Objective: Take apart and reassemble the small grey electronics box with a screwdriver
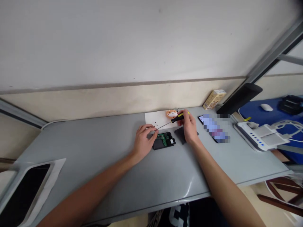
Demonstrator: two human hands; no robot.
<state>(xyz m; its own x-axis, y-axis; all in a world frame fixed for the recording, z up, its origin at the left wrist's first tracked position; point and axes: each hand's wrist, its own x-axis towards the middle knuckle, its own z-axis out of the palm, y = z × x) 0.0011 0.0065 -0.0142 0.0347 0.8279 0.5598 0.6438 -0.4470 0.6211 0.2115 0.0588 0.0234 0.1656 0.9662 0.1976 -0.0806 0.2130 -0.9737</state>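
A screwdriver (pixel 178 118) with a black and yellow handle is gripped in my right hand (pixel 190 127), its thin shaft slanting down to the left. At the tip of that shaft, the thumb and fingers of my left hand (pixel 142 142) are pinched together; whatever is between them is too small to make out. Below the shaft, a black casing (pixel 158 144) with a green circuit board (pixel 163 138) lies on the table, partly behind my left fingers. A dark flat cover (pixel 181 135) rests under my right wrist. Several tiny dark screws (pixel 155 123) lie on a white sheet (pixel 151 117).
An orange animal-face item (pixel 171 113) sits at the sheet's back edge. Rightward on the grey table (pixel 106 138) are a phone (pixel 214 128), a small yellow box (pixel 214 99), a black cylinder (pixel 239 98) and a white power strip (pixel 254 137) with cables. A dark-screened device (pixel 28 192) is at left.
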